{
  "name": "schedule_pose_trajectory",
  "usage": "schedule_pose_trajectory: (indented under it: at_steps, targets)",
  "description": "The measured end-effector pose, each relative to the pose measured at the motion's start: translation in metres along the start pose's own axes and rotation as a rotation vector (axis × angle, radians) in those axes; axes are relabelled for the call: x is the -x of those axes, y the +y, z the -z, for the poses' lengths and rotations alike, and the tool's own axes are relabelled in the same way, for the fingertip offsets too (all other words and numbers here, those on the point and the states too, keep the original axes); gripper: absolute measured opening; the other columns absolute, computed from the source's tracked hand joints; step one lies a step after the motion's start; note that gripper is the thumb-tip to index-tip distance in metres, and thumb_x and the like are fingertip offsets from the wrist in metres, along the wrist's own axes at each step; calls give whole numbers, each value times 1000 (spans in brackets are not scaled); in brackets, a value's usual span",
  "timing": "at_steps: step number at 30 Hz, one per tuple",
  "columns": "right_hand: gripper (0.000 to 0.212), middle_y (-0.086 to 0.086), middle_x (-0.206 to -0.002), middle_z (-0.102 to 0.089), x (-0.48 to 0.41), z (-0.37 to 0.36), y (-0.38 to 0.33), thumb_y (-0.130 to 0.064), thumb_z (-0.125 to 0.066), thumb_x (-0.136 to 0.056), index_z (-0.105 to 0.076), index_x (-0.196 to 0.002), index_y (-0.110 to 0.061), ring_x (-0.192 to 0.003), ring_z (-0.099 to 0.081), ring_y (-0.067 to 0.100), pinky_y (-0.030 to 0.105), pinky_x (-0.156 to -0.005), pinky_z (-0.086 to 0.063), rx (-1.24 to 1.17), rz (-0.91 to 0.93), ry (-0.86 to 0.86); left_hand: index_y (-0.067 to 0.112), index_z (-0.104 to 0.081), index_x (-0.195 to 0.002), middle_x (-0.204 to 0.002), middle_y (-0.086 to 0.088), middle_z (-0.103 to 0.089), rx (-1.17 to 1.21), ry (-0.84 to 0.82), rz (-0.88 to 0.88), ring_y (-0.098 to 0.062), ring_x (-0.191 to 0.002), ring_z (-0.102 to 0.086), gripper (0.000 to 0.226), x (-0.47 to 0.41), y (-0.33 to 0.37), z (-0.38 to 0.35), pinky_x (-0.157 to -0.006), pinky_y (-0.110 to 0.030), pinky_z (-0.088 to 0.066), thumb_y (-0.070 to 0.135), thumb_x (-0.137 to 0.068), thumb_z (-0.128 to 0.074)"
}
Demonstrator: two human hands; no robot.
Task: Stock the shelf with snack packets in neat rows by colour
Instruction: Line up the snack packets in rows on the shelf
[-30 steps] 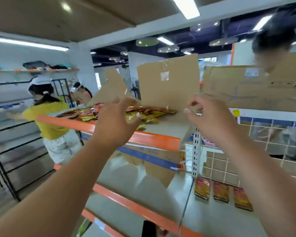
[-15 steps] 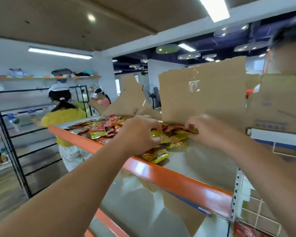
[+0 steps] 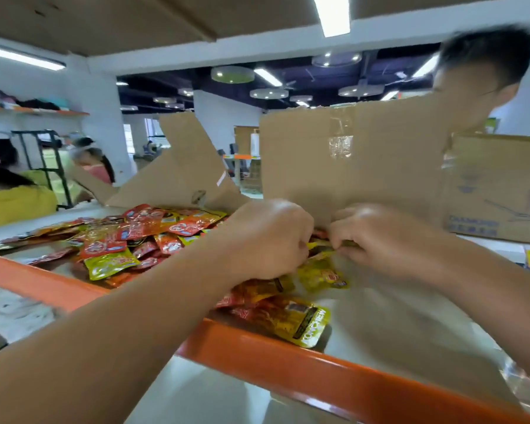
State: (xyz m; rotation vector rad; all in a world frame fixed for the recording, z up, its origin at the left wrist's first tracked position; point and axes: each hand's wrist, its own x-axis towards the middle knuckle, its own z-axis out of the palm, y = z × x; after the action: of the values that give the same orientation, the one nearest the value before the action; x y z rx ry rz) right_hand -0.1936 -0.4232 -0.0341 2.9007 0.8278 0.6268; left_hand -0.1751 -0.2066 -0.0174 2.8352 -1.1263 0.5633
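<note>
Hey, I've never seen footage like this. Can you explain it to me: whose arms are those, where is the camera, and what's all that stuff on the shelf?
No machine here: a person works with bare hands. The camera sits on that person's head, looking forward and down, so the two arms reaching in from below are the wearer's own. The left hand and right hand meet over a shelf with an orange front edge. On it lies a loose pile of red and yellow snack packets, not yet in rows; one yellow packet lies near the front edge. Each hand's grip is closed on packets at the pile's right end, though the hands hide most of what they pinch. Behind stand torn cardboard flaps and a cardboard box.
</note>
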Motion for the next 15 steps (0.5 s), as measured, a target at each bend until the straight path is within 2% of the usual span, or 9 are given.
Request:
schedule_pose_trajectory:
  at_steps: [2, 3, 5, 6, 8, 10, 12, 14, 15]
  targets:
    - [12, -11, -72, -55, 2, 27, -12, -17, -62, -85, -56, -76, -23, -69, -54, 10, 34, -60, -45, -26, -78, 32, 24, -63, -80, -80, 9, -60, 203, 53, -16, -14, -76, -60, 14, -11, -16, 11, -63, -30, -48, 22, -92, -57]
    - [15, -12, -67, -54, 4, 41, -18, -14, -63, -88, -57, -77, -24, -64, -51, 3, 26, -59, -42, -70, -142, 37, 27, -62, -78, -78, 11, -60, 290, 75, -36, -7, -69, -59, 18, -17, -23, 16, -59, -27, -45, 21, -95, -57]
    - [18, -9, -62, -54, 6, 63, -25, -13, -66, -89, -59, -76, -23, -57, -46, 2, 17, -54, -35, -200, -278, 42, 30, -64, -78, -76, 12, -60, 416, 102, -103, 0, -60, -54, 21, -29, -36, 28, -53, -19, -40, 23, -98, -60]
    - [17, -6, -62, -55, 8, 71, -27, -14, -68, -88, -60, -76, -22, -55, -43, 4, 21, -54, -34, -287, -351, 73, 28, -67, -83, -78, 11, -62, 440, 105, -130, 0, -62, -53, 17, -36, -40, 31, -52, -16, -39, 24, -98, -61]
    - [11, 1, -63, -55, 12, 74, -31, -23, -70, -80, -62, -78, -16, -57, -42, 12, 31, -55, -33, -473, -530, 170, 22, -73, -91, -82, 8, -65, 450, 73, -157, -8, -71, -57, 12, -51, -46, 27, -60, -22, -42, 25, -97, -63]
    - [20, 3, -65, -55, 17, 63, -32, -31, -68, -74, -64, -80, -13, -58, -45, 15, 31, -54, -33, -477, -715, 179, 26, -73, -94, -82, 14, -64, 439, -30, -170, -11, -81, -60, 8, -64, -51, 7, -68, -23, -47, 28, -97, -66]
    - [20, -3, -73, -60, 23, 42, -37, -36, -72, -86, -65, -95, -19, -61, -53, 14, 29, -54, -41, -360, -887, -52, 34, -72, -109, -97, 16, -65, 318, -186, -193, -15, -95, -63, 15, -67, -51, -14, -85, -28, -52, 39, -95, -68]
    - [21, -11, -85, -61, 26, 25, -45, -45, -68, -90, -59, -105, -35, -71, -57, 8, 24, -62, -45, -172, -938, -302, 35, -66, -130, -123, 11, -64, 152, -316, -257, -20, -113, -62, 39, -63, -46, -22, -94, -31, -50, 52, -95, -64]
    - [25, -15, -87, -58, 26, 19, -49, -52, -67, -89, -57, -108, -40, -75, -56, 4, 22, -65, -45, -111, -928, -362, 33, -64, -133, -129, 8, -63, 130, -335, -267, -21, -116, -61, 45, -59, -41, -20, -95, -31, -50, 57, -96, -61]
